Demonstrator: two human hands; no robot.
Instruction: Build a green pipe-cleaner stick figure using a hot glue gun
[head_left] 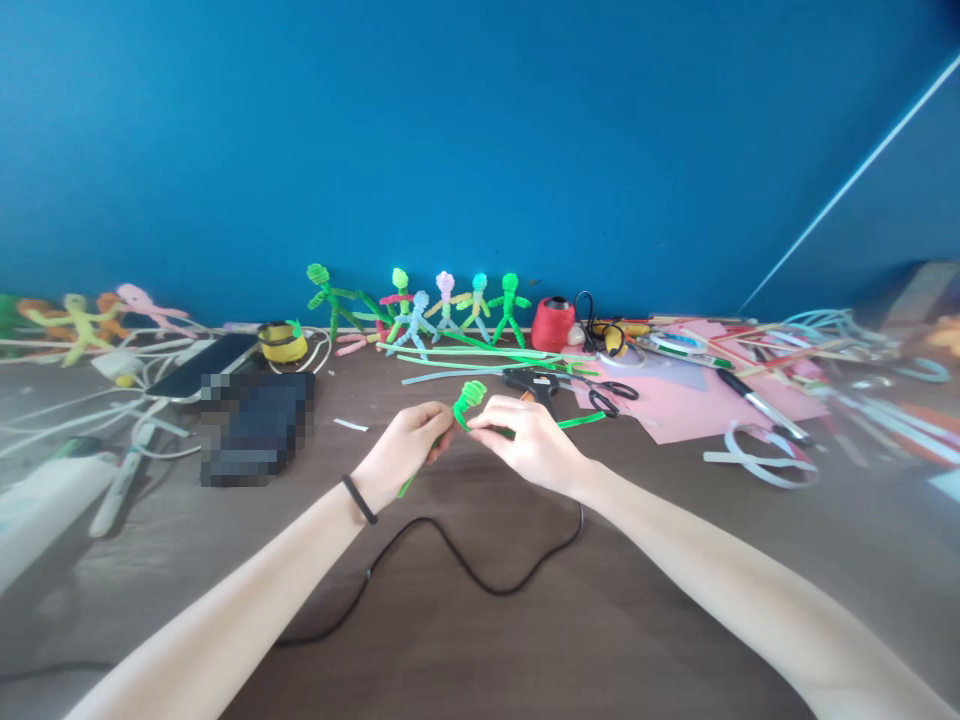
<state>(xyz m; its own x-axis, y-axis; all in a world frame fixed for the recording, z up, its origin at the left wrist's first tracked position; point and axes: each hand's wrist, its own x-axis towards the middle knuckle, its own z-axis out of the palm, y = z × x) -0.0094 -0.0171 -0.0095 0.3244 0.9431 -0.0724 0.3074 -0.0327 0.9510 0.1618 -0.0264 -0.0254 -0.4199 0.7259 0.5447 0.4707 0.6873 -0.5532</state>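
Between my hands is a green pipe-cleaner piece (471, 396) with a coiled top and loose ends. My left hand (411, 442) pinches it from the left, one green end showing below the fingers. From the right, my right hand (529, 438) closes on the same piece, and a green strip sticks out beyond that hand. Fingers partly hide the middle of the piece. Just behind my right hand lie a black glue gun (531, 380) and black-handled scissors (616, 396).
Several pipe-cleaner figures (510, 308) stand along the blue wall. Phones (206, 368) and white cables lie left. At right are pink paper (660, 405), a marker (761, 405) and loose strips. A black cable (480, 582) curves across the table in front.
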